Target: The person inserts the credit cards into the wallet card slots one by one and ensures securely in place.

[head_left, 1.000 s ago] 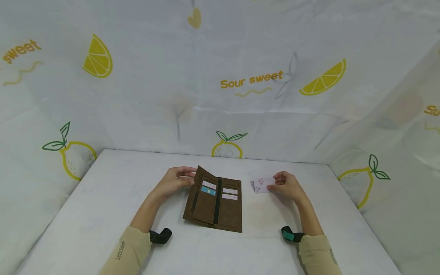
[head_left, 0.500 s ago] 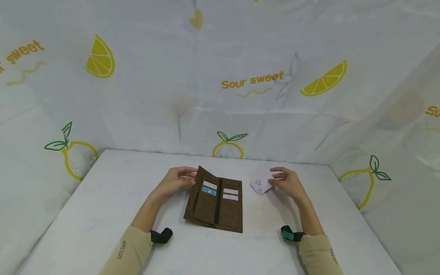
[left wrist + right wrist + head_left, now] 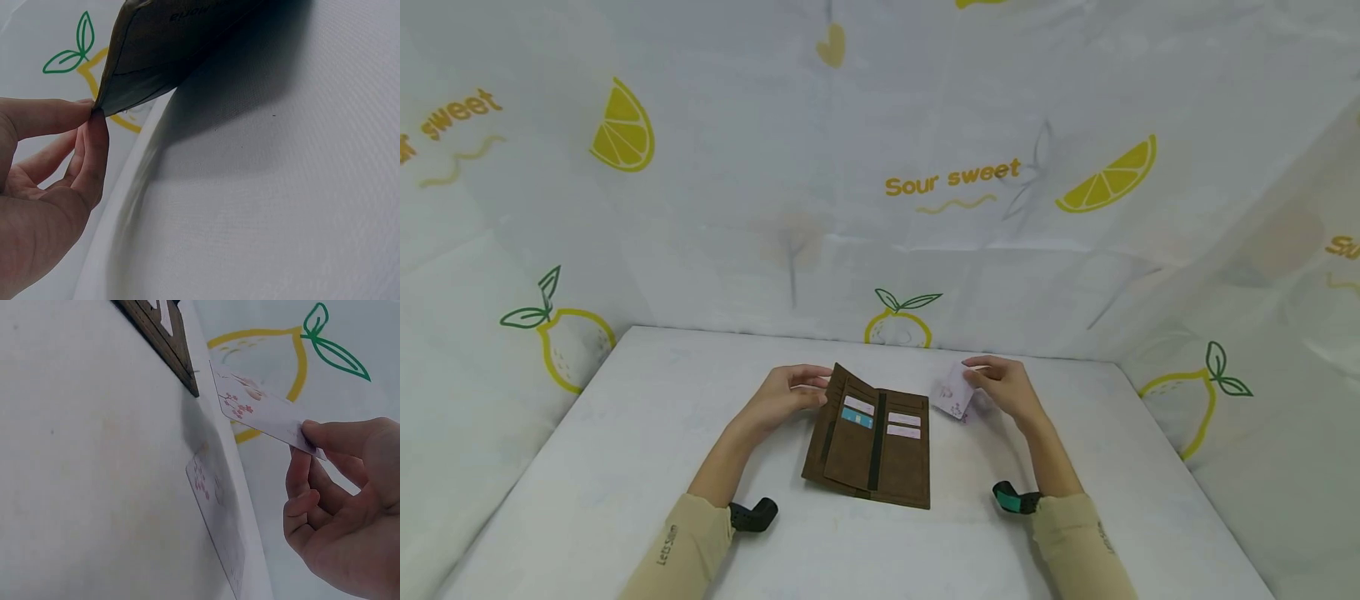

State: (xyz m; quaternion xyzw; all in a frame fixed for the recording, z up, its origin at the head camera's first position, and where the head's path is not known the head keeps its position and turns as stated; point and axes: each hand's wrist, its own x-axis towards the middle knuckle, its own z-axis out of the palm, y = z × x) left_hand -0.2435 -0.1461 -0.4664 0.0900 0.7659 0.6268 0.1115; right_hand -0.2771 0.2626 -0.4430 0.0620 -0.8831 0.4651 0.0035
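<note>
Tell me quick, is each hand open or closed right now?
Left hand: closed, pinching the brown wallet.
Right hand: closed, pinching a flowery card.

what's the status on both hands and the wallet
Left hand pinches a corner of the open wallet. Right hand pinches a raised card. Another card below, on the table. Nothing seen blocking either hand.

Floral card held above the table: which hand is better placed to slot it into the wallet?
Right, I'd judge. The right hand pinches the card off the table, beside the wallet's right half. The left hand is occupied, pinching the wallet's left side, which is tilted up.
</note>
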